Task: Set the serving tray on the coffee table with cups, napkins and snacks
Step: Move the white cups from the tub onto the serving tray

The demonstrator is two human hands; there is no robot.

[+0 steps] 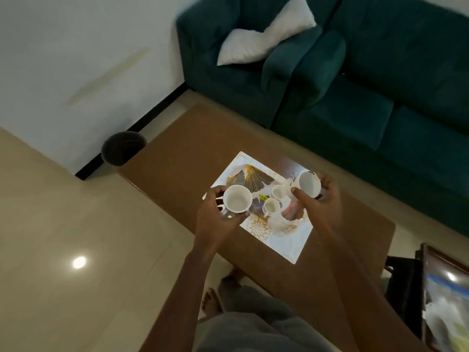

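Note:
A white rectangular serving tray (276,240) with a gold leaf pattern lies on the brown coffee table (193,148). Two small white cups (271,206) (278,192) stand upright near the tray's middle. My left hand (215,212) holds a larger white cup (237,198) above the tray's left edge, mouth up. My right hand (317,196) grips another large white cup (308,184) over the tray's right side, tilted toward me. A pale folded item, perhaps a napkin (286,219), lies on the tray below my right hand; it is blurred.
A dark green sofa (355,85) with a white pillow (264,34) runs along the table's far side. A dark waste bin (123,147) stands on the floor by the table's left end. A dark chair and a framed picture (446,301) are at the right. My bare feet (213,298) are on the tiled floor.

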